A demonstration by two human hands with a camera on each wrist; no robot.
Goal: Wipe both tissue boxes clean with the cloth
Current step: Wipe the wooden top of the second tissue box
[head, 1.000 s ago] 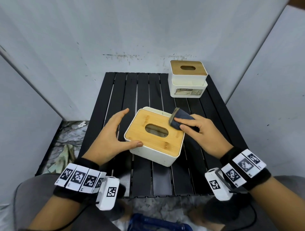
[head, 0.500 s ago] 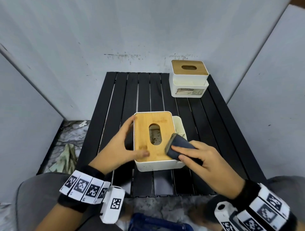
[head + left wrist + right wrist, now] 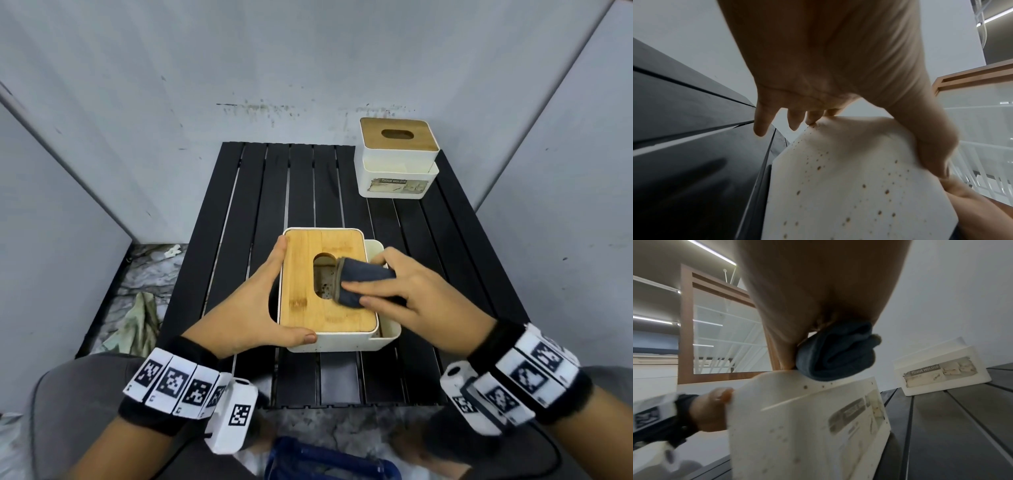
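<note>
The near tissue box [image 3: 322, 318], white with a bamboo lid and brown specks on its walls [image 3: 849, 186], stands lengthwise at the table's front middle. My left hand [image 3: 253, 308] braces its front left corner, with straight fingers along the left wall and the thumb on the front wall. My right hand [image 3: 411, 294] grips a folded dark blue cloth [image 3: 363, 281] and presses it on the lid at the slot's right edge. The right wrist view shows the cloth [image 3: 834, 356] bunched under the palm above the box [image 3: 807, 426]. A second tissue box [image 3: 397, 157] stands at the back right.
The black slatted table [image 3: 301, 192] is closed in by grey walls on three sides. A greenish rag [image 3: 137, 318] lies on the floor to the left. Something blue [image 3: 325, 459] sits below the table's front edge, between my knees.
The near box was turned from angled to lengthwise. My right hand then slid the cloth from the lid's near right edge up to the slot. The left hand stays on the box's left side.
</note>
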